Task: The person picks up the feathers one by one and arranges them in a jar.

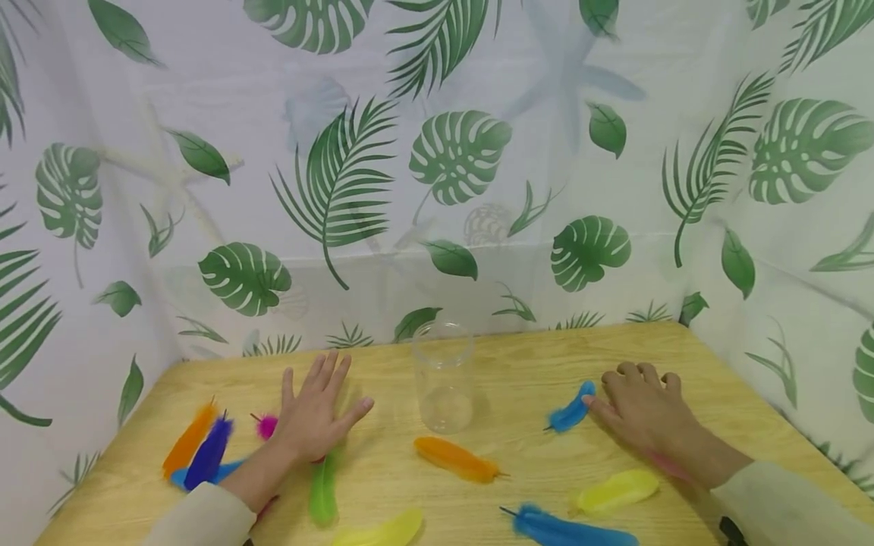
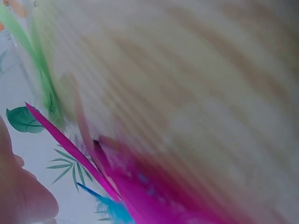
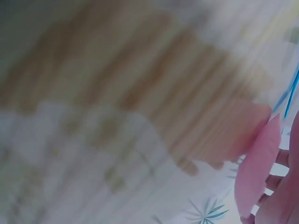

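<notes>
Wooden table bears left hand flat, right hand curled touching blue feather.

Bright, even light; both wrist views blurred (head view sharp).

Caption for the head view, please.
Left hand and right hand rest on a wooden table beside a clear jar.
</notes>
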A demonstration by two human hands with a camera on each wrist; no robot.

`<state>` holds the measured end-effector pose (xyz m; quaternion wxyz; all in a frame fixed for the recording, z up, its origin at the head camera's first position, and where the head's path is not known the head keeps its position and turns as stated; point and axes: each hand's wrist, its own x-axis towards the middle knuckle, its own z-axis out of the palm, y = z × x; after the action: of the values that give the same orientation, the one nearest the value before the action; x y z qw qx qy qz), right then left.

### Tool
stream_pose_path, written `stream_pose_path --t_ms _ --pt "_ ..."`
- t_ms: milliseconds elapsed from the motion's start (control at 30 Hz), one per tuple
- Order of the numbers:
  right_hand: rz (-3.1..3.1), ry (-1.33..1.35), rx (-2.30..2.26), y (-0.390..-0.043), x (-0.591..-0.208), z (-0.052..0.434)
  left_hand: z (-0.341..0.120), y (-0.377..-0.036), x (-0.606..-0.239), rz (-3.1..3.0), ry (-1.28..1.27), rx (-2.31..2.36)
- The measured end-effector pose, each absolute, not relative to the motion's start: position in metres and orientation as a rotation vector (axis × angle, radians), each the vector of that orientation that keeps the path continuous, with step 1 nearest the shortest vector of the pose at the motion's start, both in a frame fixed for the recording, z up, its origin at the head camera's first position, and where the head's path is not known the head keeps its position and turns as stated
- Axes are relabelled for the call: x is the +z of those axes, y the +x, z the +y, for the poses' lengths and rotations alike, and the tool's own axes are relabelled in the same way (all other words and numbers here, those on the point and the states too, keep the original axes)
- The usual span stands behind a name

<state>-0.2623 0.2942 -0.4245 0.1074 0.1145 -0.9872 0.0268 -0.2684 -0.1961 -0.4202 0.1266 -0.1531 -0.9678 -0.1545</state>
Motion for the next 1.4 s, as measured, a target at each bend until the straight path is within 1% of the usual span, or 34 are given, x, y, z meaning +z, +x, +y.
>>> stream_pose_path --t_ms 500,1400 --pt "-2.896 0.364 0.050 -0.268 -0.425 0.287 -0.184 -0.274 -0.420 -2.828 -0.453 -0.367" --pt "-2.866 0.374 -0.013 -0.274 -0.429 0.279 -0.148 -0.281 -0.419 -2.820 -0.516 -0.397"
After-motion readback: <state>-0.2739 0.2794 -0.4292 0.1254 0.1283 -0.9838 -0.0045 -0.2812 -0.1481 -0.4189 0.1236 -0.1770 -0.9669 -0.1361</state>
